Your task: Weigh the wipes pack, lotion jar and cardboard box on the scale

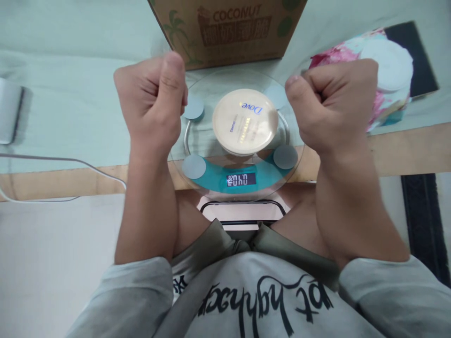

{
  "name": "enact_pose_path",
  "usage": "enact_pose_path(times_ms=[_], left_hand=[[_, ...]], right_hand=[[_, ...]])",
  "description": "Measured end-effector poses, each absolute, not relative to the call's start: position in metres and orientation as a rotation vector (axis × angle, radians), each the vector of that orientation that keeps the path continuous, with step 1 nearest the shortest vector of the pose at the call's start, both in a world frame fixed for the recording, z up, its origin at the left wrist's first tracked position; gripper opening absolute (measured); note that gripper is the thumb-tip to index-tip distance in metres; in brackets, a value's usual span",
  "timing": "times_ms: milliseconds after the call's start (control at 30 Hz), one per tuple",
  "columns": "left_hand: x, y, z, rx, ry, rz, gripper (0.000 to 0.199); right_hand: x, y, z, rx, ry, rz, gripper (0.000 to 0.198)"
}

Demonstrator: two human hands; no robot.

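My left hand [153,96] is closed in a fist, raised at the left of a round glass scale [211,185]. My right hand [336,101], also a fist, is held up on the scale's other side. Nothing shows in either hand. Between them a round cream-coloured Dove jar [245,122] rests on the scale, its lid facing up. The scale's lit display [241,179] reads what looks like 0.40, upside down from where I sit.
A brown coconut carton [229,33] stands behind the scale. To the right, a white round lid [389,65] tops a floral package [380,110] beside a dark flat object [410,56]. A white cable [70,159] and a white device [9,110] lie at left.
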State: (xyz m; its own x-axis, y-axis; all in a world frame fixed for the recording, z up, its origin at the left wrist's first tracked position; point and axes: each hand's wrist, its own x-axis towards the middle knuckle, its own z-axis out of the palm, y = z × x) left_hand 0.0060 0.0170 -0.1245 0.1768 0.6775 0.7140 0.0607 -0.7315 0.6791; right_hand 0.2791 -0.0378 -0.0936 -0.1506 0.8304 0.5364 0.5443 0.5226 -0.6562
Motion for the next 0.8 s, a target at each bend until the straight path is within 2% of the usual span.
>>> enact_pose_path(times_ms=[100, 233, 267, 433, 567, 667, 800], left_hand=[[0.012, 0.020, -0.126, 1.864, 0.664, 1.658, 0.059], [0.007, 0.028, -0.134, 1.798, 0.687, 1.602, 0.017], [0.004, 0.031, -0.137, 1.818, 0.654, 1.606, 0.014], [0.001, 0.035, -0.143, 1.859, 0.466, 1.717, 0.025], [0.005, 0.019, -0.133, 1.803, 0.593, 1.592, 0.034], [0.007, 0.012, -0.123, 1.887, 0.655, 1.553, 0.050], [0.012, 0.015, -0.119, 2.036, 0.664, 1.524, 0.040]], right_hand=[[0.280, -0.037, -0.095, -1.125, -1.822, 0.379, 0.060], [0.282, -0.036, -0.096, -1.171, -1.820, 0.383, 0.063], [0.282, -0.036, -0.096, -1.186, -1.818, 0.386, 0.063], [0.282, -0.037, -0.094, -1.169, -1.795, 0.399, 0.058], [0.282, -0.038, -0.093, -1.174, -1.803, 0.400, 0.058], [0.282, -0.039, -0.093, -1.181, -1.793, 0.406, 0.058], [0.282, -0.041, -0.091, -1.221, -1.799, 0.395, 0.060]])
